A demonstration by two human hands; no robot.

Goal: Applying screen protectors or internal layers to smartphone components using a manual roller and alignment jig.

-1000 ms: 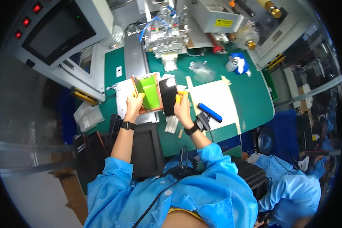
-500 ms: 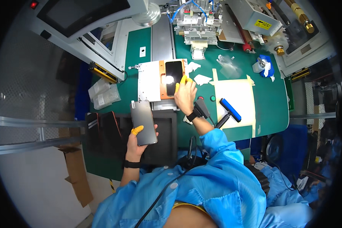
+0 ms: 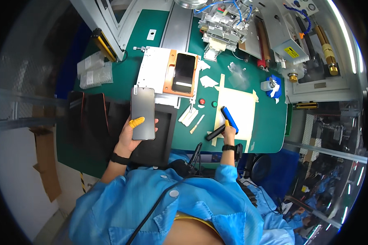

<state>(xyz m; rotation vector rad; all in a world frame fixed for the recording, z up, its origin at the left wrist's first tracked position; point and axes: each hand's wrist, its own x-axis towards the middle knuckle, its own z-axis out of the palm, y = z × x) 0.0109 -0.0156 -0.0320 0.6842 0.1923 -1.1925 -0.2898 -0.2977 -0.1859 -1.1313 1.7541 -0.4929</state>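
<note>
My left hand (image 3: pixel 129 136) grips a phone (image 3: pixel 143 112) with a grey screen and a small white label at its top corner. The thumb, in a yellow finger cot, presses on the screen. My right hand (image 3: pixel 230 132) has its fingers closed at the frame of a blue roller (image 3: pixel 229 118) with a black handle (image 3: pixel 215 132); the exact grip is partly hidden. The roller lies over the left part of a white sheet (image 3: pixel 241 106) taped to the table. Beyond my left hand, a second phone (image 3: pixel 184 72) lies screen up in an orange holder (image 3: pixel 169 83) on a white fixture (image 3: pixel 152 67).
A black tray (image 3: pixel 164 139) sits under my left forearm, with dark red-edged pieces (image 3: pixel 96 114) beside it. Bubble-wrap bags (image 3: pixel 95 73) lie at the left. A metal press mechanism (image 3: pixel 223 30) stands at the back. Red (image 3: pixel 201 101) and green (image 3: pixel 214 104) buttons are on the table.
My right hand has left the phone in the orange holder and moved right and nearer to the roller. My left hand still holds its phone. The whole view has shifted and turned slightly.
</note>
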